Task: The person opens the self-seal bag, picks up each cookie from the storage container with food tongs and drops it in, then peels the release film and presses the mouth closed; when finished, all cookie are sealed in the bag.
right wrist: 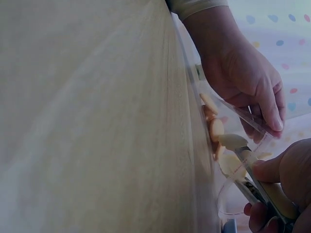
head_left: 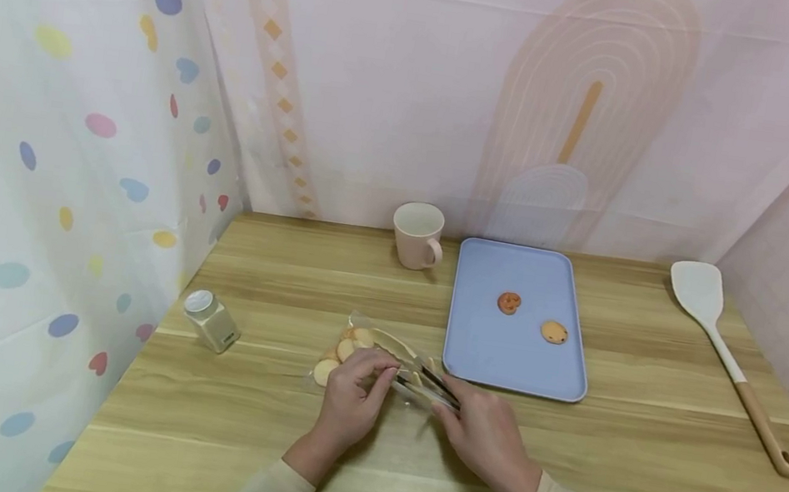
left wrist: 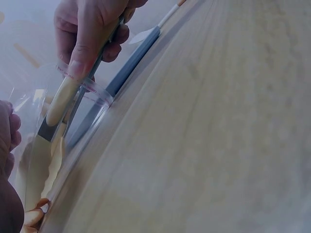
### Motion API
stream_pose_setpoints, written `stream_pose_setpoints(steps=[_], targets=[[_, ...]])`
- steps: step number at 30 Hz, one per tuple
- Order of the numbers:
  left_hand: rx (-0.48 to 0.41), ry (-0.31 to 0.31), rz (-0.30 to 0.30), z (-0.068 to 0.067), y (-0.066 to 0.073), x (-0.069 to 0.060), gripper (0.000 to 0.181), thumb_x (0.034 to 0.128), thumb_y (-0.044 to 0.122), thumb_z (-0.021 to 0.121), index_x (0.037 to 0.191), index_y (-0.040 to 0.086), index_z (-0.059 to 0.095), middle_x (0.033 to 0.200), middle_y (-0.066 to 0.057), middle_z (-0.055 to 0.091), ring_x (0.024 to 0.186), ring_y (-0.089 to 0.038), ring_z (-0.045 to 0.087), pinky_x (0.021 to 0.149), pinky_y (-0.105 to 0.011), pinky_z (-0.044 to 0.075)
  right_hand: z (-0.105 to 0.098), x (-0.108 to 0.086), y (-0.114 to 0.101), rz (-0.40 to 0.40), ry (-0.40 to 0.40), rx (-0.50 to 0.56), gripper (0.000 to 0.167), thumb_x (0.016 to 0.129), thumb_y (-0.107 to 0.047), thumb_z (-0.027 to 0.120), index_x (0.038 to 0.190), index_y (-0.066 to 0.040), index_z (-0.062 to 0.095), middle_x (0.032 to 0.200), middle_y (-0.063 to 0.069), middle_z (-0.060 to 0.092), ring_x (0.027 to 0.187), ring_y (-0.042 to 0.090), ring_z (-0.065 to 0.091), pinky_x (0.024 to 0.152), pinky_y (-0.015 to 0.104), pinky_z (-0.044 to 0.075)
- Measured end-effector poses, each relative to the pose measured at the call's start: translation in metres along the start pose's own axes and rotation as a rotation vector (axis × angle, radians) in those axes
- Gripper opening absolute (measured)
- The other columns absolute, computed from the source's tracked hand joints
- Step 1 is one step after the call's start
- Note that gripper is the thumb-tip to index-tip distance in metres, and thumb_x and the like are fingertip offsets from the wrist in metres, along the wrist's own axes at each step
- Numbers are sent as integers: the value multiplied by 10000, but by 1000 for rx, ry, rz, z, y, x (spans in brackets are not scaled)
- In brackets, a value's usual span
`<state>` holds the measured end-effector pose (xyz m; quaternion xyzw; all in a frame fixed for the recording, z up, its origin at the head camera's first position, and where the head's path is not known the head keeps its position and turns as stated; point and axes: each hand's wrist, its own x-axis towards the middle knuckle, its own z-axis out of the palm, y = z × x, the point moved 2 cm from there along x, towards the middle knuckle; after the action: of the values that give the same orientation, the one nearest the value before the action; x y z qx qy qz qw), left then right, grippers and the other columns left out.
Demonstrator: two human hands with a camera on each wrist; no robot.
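Hands (head_left: 353,393) (head_left: 489,437) closed: L bag (left wrist: 101,92), R tongs (left wrist: 61,102)

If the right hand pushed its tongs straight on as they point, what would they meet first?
Probably the cookies in the clear bag; the tongs in the right hand point toward them, though depth inside the bag is unclear.

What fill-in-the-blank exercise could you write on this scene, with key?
1. The right hand grips a pair of beige-and-metal ____.
2. The left hand pinches the edge of the clear plastic ____.
3. On the light blue rectangular tray lie ____ small tan and brown cookies.
4. In the head view, the pale pink handled mug stands to the ____ of the tray.

Missing words: tongs; bag; two; left.
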<state>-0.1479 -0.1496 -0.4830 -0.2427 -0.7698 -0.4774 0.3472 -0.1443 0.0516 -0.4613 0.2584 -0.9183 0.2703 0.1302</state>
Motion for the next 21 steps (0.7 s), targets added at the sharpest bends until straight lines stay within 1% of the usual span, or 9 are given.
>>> stream_pose_setpoints(steps=[3,7,10,13,15,17,21], targets=[[0,4,0,0,0,0,80,861,-54,656,895,7,694,902,-87,683,866,-242,638,828,-215,482,-2,-1,0,14,-8,-5,411,819,-257,776,1191,-109,679,1028,52,719,783,170,680,619,353,524],[8,1,-6,0,-1,-1,74,863,-46,656,892,9,695,885,-79,686,848,-226,639,808,-202,480,-9,-7,0,34,-19,-11,429,816,-249,779,1209,-116,671,1062,49,712,824,177,685,652,362,537],[19,-2,-8,0,-2,-1,70,866,-44,655,892,9,694,882,-67,686,844,-216,640,796,-199,483,-15,-13,2,29,-18,-8,430,795,-219,794,1197,-119,680,1059,36,713,830,165,680,656,356,537],[26,-1,-9,-1,-2,-1,76,857,-56,660,885,7,693,883,-57,685,840,-207,640,787,-196,486,-18,-16,2,-5,-23,-14,406,772,-212,809,1155,-129,700,999,15,723,741,113,650,604,322,513],[25,-1,-8,-2,-1,0,90,848,-66,666,882,12,694,881,-51,683,837,-204,639,780,-193,486,-18,-15,1,-29,-32,-23,384,771,-223,808,1128,-124,708,937,10,728,675,80,614,570,298,491],[17,-1,-2,-2,0,1,101,840,-77,669,883,11,692,882,-55,683,834,-208,640,780,-197,486,-16,-12,1,-37,-45,-27,383,782,-238,799,1133,-115,706,905,19,729,620,66,578,538,282,468],[-3,-2,8,-1,2,2,108,838,-84,668,895,4,692,883,-77,688,835,-225,648,788,-211,490,-11,-6,1,-18,-50,-35,387,808,-257,782,1150,-95,702,955,50,730,690,124,650,575,316,504]])
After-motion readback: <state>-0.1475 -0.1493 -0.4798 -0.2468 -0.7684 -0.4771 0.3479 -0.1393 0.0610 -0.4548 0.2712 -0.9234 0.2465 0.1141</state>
